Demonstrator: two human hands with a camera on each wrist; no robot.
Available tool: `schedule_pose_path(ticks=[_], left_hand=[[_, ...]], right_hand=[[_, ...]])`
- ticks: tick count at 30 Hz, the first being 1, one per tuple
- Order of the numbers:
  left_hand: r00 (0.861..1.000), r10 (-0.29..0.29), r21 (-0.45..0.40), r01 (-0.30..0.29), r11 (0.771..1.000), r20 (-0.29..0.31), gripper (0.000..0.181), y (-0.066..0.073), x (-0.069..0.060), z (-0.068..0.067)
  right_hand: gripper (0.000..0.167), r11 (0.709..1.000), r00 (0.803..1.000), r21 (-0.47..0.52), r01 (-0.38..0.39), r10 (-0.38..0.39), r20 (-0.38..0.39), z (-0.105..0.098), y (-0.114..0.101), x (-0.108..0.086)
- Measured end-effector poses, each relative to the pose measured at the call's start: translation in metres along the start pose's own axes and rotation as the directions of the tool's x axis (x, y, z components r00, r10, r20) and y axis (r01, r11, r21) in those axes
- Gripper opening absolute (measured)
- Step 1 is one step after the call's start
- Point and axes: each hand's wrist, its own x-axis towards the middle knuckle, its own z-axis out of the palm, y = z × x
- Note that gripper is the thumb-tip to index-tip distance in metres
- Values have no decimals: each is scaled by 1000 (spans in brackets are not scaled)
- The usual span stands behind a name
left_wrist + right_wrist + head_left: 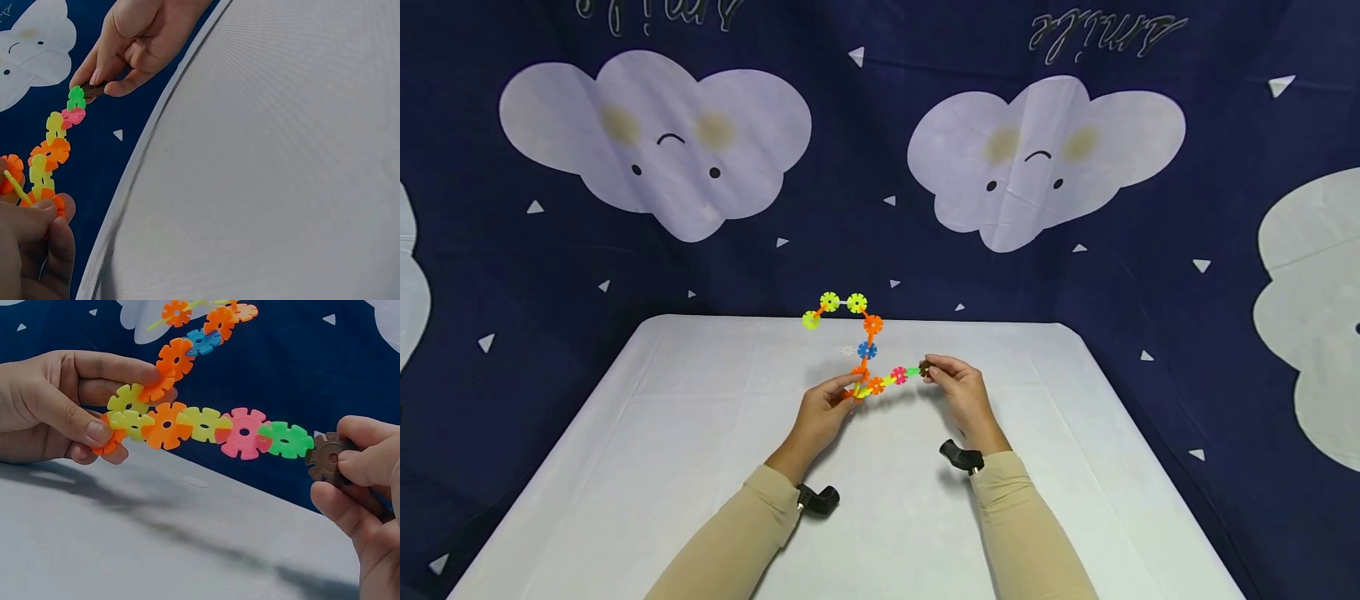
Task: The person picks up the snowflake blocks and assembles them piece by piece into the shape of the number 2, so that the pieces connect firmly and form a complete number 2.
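A chain of notched snowflake discs hangs above the table, held at both ends of its lower run. My left hand (820,414) pinches an orange disc (109,439) at the bend. My right hand (962,397) pinches a brown disc (329,457), which meets the green disc (285,439). Between the hands run a pink disc (244,433), a yellow disc (204,425) and an orange disc (167,425). Beyond my left hand the chain climbs through a blue disc (867,350) to a yellow-green disc (811,320) at its far end.
A clear disc (195,482) lies on the white table (700,483) under the chain. Behind the table's back edge hangs a dark blue cloth (850,167) with printed clouds. Black wrist cameras (818,500) sit at both cuffs.
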Motion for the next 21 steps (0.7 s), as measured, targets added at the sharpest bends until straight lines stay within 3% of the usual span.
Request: schedule_pose_path(ticks=[6, 15, 21], left_hand=[[1000, 13, 37, -13, 999, 15, 39, -1, 0, -1], [999, -20, 168, 12, 986, 47, 41, -1, 0, -3], [997, -17, 213, 0, 977, 80, 39, -2, 1, -6]], right_hand=[[28, 999, 999, -22, -30, 31, 37, -1, 0, -1], [25, 998, 997, -65, -7, 12, 78, -3, 2, -1], [25, 997, 996, -80, -18, 25, 87, -2, 1, -2]])
